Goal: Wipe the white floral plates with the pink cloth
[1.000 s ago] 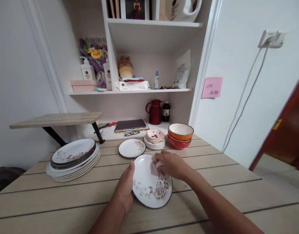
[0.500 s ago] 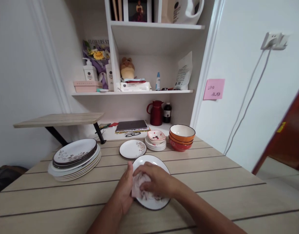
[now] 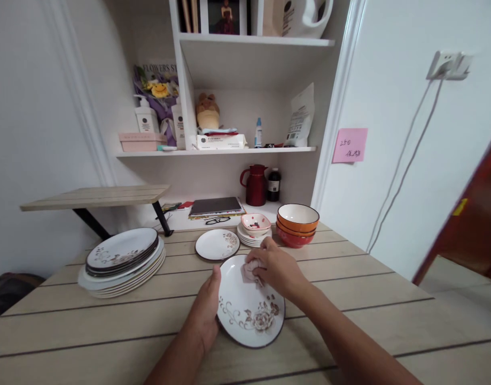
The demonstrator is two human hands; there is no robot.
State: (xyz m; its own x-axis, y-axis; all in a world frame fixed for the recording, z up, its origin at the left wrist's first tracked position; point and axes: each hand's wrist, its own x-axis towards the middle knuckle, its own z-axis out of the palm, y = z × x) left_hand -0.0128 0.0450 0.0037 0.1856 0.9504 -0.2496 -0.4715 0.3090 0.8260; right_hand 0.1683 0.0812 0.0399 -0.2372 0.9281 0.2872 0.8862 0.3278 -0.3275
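A white plate [image 3: 245,307] with a dark rim and a brown flower pattern is tilted slightly above the wooden table. My left hand [image 3: 208,307] grips its left edge, thumb on the rim and the other fingers hidden beneath. My right hand [image 3: 275,267] is closed on a crumpled pale cloth [image 3: 251,270], pressed to the plate's upper right part. Just beyond lies a smaller patterned plate [image 3: 215,245]. Behind my right hand, a pink-spotted square bowl [image 3: 255,223] rests on small white plates [image 3: 245,238].
Stacked plates [image 3: 123,262] stand at the left beside a raised wooden stand [image 3: 96,197]. Orange and red bowls [image 3: 297,227] are stacked at the back right. Farther back are glasses [image 3: 218,220], a laptop [image 3: 215,206], a red jug [image 3: 256,185] and a dark bottle [image 3: 273,185].
My right hand has moved with the cloth from the plate's left and middle to its upper right, uncovering the flower pattern. My left hand still holds the left edge.
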